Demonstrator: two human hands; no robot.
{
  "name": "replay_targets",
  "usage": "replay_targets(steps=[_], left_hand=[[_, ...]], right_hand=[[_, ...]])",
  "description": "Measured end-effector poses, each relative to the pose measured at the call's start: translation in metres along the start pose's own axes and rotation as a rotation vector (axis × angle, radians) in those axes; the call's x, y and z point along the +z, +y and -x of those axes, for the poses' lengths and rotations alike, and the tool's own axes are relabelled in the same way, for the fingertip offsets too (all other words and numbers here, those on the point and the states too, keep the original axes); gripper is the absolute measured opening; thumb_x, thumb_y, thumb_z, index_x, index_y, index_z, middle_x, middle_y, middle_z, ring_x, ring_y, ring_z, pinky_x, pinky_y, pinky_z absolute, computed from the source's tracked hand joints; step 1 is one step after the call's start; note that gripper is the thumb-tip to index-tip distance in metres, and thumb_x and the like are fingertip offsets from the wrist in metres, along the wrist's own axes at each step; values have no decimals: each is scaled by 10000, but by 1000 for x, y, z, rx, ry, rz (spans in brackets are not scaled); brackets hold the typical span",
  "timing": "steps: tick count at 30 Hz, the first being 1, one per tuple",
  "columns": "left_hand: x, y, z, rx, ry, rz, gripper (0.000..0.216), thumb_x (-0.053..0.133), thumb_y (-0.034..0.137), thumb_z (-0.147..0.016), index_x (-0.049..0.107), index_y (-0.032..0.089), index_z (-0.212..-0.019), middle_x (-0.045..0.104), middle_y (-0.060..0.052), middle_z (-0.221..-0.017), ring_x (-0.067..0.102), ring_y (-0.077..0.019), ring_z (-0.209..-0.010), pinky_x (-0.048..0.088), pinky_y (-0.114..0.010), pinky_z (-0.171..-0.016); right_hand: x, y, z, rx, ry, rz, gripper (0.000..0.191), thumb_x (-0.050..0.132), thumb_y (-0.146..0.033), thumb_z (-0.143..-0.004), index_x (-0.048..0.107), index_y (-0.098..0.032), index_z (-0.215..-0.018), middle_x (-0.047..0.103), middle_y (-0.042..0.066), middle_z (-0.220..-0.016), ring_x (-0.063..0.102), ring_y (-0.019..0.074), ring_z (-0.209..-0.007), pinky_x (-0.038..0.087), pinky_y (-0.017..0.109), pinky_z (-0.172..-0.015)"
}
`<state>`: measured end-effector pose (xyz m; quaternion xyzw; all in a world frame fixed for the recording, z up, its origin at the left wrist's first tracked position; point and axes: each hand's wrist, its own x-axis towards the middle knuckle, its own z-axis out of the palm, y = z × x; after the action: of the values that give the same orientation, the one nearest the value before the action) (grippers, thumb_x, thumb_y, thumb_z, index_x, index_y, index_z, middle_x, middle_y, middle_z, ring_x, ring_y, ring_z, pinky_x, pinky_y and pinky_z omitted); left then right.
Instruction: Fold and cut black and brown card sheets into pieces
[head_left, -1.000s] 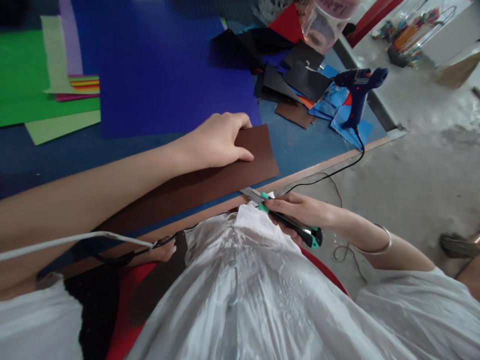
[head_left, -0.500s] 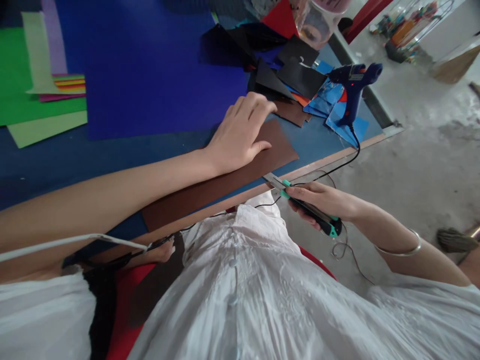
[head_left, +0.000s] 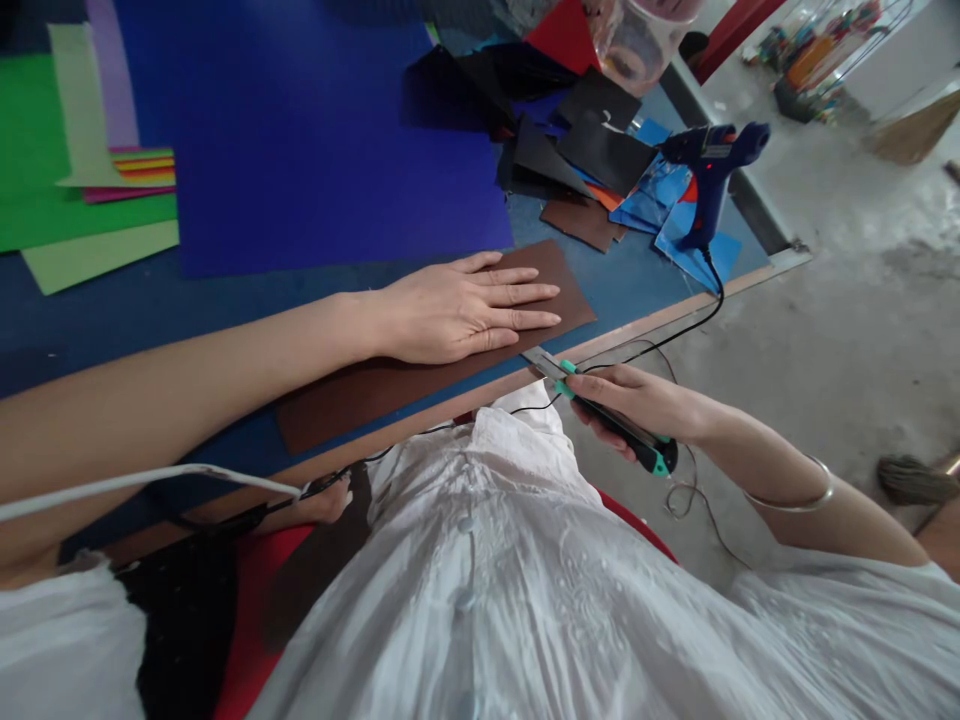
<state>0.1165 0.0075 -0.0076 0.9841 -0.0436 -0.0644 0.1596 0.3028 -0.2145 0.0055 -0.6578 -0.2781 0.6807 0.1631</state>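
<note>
My left hand [head_left: 465, 308] lies flat on a long brown sheet [head_left: 352, 400], fingers stretched out and a little apart. The sheet runs along the front edge of the blue table, and part of it is hidden beneath my hand and forearm. In my right hand [head_left: 637, 400] is a black and green utility knife [head_left: 622, 425] with its blade [head_left: 544, 360] out. The blade's tip is at the near edge of the brown sheet, just below my left fingers; whether it touches the sheet I cannot tell.
A blue glue gun [head_left: 709, 175] stands at the table's right side, its cord hanging over the edge. Black scraps [head_left: 607, 150] and blue scraps [head_left: 652, 190] are piled beside it. A large dark blue sheet [head_left: 322, 150] and green sheets [head_left: 37, 150] lie behind my left arm.
My left hand has come down from a raised, curled pose to lie flat on the brown sheet. The knife in my right hand has shifted very slightly left.
</note>
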Motion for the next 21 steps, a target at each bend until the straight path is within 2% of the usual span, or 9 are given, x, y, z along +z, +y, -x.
replay_targets(steps=[8, 21], left_hand=[[3, -2, 0, 8, 26, 17, 559, 232, 450, -1089, 376, 406, -1627, 246, 100, -1757, 158, -166, -1653, 26, -407, -1328], [5, -2, 0, 18, 42, -14, 556, 233, 448, -1098, 370, 389, -1633, 243, 95, -1758, 171, -173, -1651, 38, -402, -1330]], right_hand=[[6, 0, 4, -15, -8, 14, 577, 532, -773, -951, 563, -214, -810, 589, -30, -579, 526, 104, -416, 490, 227, -384], [18, -6, 3, -58, -55, -36, 576, 535, -758, -961, 541, -209, -786, 571, -42, -532, 507, 91, -379, 422, 200, -358]])
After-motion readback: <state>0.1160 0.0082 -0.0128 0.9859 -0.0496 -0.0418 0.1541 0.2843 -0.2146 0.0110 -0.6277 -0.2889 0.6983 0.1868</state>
